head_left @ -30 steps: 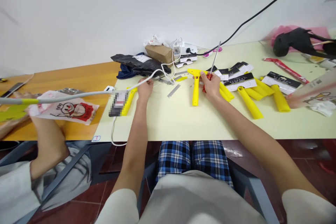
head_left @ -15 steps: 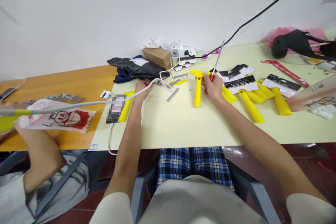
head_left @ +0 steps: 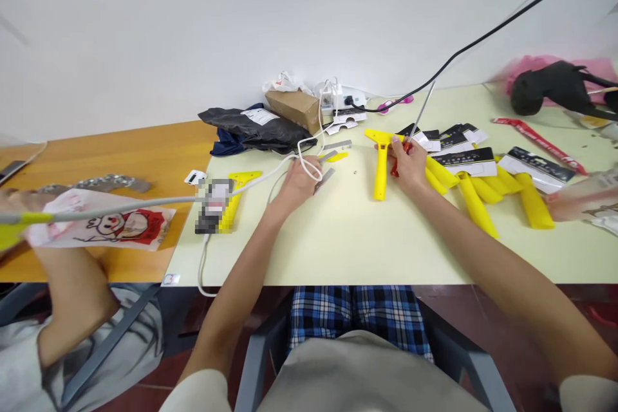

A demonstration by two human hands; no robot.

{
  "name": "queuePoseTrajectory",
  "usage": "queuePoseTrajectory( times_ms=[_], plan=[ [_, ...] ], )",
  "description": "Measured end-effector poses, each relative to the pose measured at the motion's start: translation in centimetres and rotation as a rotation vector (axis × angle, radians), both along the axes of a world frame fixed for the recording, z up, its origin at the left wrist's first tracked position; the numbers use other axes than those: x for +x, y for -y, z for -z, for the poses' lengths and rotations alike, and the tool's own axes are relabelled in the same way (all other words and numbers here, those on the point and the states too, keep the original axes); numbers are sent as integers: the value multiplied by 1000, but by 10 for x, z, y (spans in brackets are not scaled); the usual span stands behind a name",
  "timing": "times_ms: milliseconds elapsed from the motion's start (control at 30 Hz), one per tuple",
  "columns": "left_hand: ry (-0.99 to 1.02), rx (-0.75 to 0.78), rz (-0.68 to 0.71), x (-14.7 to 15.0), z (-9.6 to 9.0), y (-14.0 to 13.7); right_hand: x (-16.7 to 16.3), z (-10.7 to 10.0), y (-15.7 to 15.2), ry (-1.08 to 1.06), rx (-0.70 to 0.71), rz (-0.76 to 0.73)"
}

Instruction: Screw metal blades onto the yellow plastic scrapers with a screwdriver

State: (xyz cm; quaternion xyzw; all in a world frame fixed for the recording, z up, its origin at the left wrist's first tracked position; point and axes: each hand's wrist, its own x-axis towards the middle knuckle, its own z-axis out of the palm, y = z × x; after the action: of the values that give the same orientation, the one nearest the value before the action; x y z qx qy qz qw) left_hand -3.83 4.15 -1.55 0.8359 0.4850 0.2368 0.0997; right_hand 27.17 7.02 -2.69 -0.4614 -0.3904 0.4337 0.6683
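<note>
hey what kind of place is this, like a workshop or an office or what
Likely a small hand-assembly or packing workstation. The pale table holds many yellow scrapers with printed header cards and loose metal blades; the right hand holds a screwdriver beside one.

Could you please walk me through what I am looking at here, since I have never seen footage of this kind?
There is no machine here: the camera sits on a person's head and looks forward and down at their own two bare hands, so the arms reach into the picture from below.

The right hand holds a red-handled screwdriver with a thin metal shaft, close beside a yellow plastic T-shaped scraper lying on the pale yellow-green table.

The left hand rests on the table at a small flat grey metal blade, near a white cable.

More yellow scraper handles with black-and-white cards lie to the right. A black plastic bag and a brown cardboard box sit at the back.

On the left, another person's arm is at an orange wooden table.
</note>
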Motion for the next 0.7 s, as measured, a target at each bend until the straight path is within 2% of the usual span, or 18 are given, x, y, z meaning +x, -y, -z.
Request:
queuePoseTrajectory(
  times_ms=[100,300,400,533,600,700],
  plan=[
    [-3,-52,128,23,5,7,0,-1,2,-8,-15,8],
    [18,-69,221,43,9,32,1,-2,6,15,-56,-18],
    [9,-29,185,46,4,40,1,-3,8,39,-76,-34],
    [13,28,55,47,-1,40,-1,-5,12,47,-82,-58],
    [11,40,-4,45,-2,39,-2,-6,14,49,-79,-63],
    [13,28,-18,41,2,37,-4,-8,17,60,-70,-62]
  ],
)
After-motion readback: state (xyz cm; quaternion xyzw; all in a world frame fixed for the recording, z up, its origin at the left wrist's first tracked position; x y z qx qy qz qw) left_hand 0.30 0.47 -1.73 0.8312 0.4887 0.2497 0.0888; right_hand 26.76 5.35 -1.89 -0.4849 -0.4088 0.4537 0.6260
